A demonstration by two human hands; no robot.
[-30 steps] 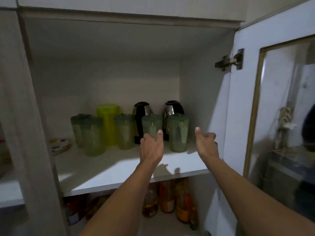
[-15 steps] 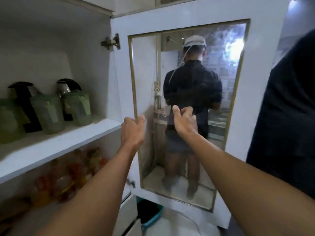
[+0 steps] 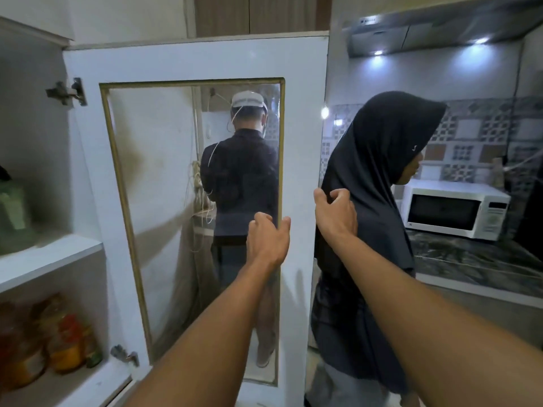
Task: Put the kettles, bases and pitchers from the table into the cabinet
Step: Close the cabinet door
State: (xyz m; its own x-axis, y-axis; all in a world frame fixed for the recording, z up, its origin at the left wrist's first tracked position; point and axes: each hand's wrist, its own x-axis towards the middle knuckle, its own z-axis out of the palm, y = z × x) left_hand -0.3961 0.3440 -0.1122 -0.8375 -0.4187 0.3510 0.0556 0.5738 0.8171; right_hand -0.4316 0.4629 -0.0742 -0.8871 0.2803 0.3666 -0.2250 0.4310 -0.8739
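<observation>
Swung away from the shelf (image 3: 50,254), left hand (image 3: 266,242) and right hand (image 3: 335,212) hover loosely curled, empty, by the cabinet door (image 3: 302,142); pitcher (image 3: 13,214) shelved, whatever's left is out of view.

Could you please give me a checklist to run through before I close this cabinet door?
1. Cabinet door wide open: ok.
2. Right hand grip on the door's free edge: cannot tell.
3. Left hand holding nothing: ok.
4. Green pitcher back from the shelf edge: ok.
5. Other person clear of the door: not ok, close beside its free edge.
</observation>
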